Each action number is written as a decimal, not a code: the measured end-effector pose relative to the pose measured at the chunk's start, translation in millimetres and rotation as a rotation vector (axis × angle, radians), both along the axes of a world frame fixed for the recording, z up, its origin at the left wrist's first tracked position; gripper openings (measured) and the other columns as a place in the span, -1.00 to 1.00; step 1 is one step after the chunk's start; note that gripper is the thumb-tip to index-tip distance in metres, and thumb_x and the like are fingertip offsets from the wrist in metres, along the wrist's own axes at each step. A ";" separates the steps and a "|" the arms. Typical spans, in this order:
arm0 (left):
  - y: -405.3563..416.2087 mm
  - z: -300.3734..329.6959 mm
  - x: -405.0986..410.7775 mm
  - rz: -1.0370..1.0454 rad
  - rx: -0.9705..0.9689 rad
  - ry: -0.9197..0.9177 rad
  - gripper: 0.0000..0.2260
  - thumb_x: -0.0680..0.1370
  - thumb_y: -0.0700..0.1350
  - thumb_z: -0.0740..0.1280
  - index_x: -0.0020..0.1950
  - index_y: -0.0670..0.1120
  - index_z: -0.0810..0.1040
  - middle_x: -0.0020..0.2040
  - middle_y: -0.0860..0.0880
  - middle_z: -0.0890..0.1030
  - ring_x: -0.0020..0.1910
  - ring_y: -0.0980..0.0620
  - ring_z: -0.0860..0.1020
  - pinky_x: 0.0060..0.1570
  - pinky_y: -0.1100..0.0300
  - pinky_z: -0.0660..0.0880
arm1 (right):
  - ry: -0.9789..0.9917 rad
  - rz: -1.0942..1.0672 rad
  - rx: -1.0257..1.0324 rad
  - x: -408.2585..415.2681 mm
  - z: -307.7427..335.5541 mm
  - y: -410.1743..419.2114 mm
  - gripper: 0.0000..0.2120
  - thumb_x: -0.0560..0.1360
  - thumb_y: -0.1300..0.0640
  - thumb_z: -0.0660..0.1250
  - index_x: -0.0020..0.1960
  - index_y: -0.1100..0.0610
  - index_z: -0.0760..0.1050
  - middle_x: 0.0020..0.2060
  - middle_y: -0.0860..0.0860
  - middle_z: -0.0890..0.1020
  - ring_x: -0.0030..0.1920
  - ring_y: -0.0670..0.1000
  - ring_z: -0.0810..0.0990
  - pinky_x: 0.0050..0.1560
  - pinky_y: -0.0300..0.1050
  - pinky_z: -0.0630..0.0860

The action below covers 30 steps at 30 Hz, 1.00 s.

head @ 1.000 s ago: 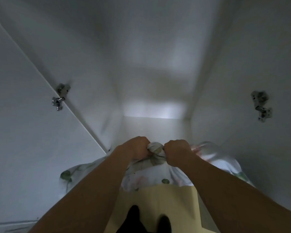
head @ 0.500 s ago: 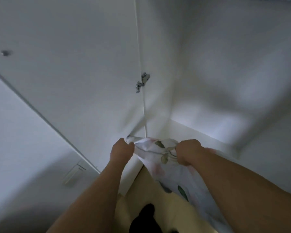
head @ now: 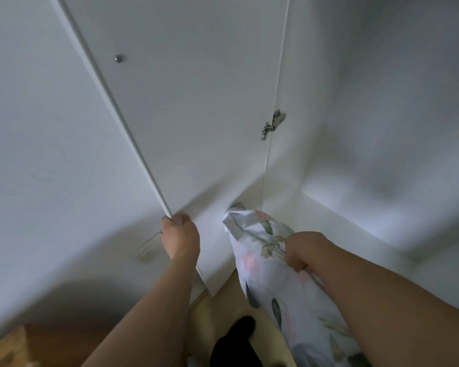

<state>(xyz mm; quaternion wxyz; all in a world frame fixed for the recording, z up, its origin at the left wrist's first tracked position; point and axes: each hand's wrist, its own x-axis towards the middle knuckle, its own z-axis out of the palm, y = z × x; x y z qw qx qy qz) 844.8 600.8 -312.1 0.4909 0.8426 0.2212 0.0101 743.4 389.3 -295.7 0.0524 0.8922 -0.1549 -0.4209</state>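
Note:
A white cloth with a leaf and flower print [head: 257, 250] hangs down from my right hand [head: 298, 250], which grips it in a fist in front of the open white wardrobe. My left hand [head: 179, 238] holds the free edge of the open wardrobe door [head: 186, 107], fingers curled round its lower corner. The cloth's top corner sticks up near the door's hinge side. Its lower part runs out of view under my right forearm.
A metal hinge [head: 273, 124] joins the door to the wardrobe side. A small round knob [head: 119, 58] sits high on the door. The wardrobe's white inside [head: 382, 128] opens to the right. My dark-socked foot [head: 236, 340] stands on the pale floor below.
My left hand has let go of the cloth and moved left onto the door edge. The cloth now hangs from my right hand alone. My view has swung left.

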 end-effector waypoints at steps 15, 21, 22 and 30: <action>-48.2 -24.8 -93.6 -0.865 0.444 -0.367 -0.72 0.53 0.10 0.23 -0.32 0.00 0.40 -0.45 0.13 0.36 -0.46 0.05 0.43 -0.47 0.32 0.19 | 0.004 -0.300 -0.026 -77.0 -16.8 -51.2 -0.54 0.47 0.05 0.21 0.35 0.14 0.37 0.26 0.04 0.48 0.17 0.04 0.50 0.11 -0.08 0.45; -130.0 -12.8 -130.2 -1.048 0.283 -0.248 -0.51 0.41 0.33 0.06 0.07 -0.02 0.41 -0.17 0.08 0.57 -0.24 0.00 0.61 -0.33 0.19 0.55 | 0.008 -0.474 -0.020 -117.0 -2.9 -83.0 -0.56 0.47 0.04 0.25 0.31 0.14 0.40 0.22 0.03 0.50 0.13 0.03 0.50 0.04 -0.10 0.43; -142.3 -10.6 -134.0 -1.078 0.259 -0.230 -0.56 0.42 0.33 0.11 0.02 0.00 0.38 -0.19 0.09 0.55 -0.24 0.02 0.59 -0.35 0.22 0.53 | 0.013 -0.499 -0.022 -123.8 -1.2 -88.0 -0.58 0.46 0.05 0.25 0.29 0.15 0.42 0.21 0.03 0.51 0.11 0.03 0.51 0.06 -0.09 0.45; -200.8 -11.0 -144.9 -1.486 0.244 -0.421 -0.32 0.61 0.00 0.19 0.56 0.00 -0.19 0.58 -0.04 -0.14 0.54 -0.10 0.04 0.45 -0.02 0.23 | -0.055 -0.689 -0.046 -152.3 12.6 -119.0 -0.91 0.45 0.13 0.23 -0.14 0.11 0.50 -0.17 -0.01 0.53 -0.10 0.01 0.56 -0.04 -0.10 0.46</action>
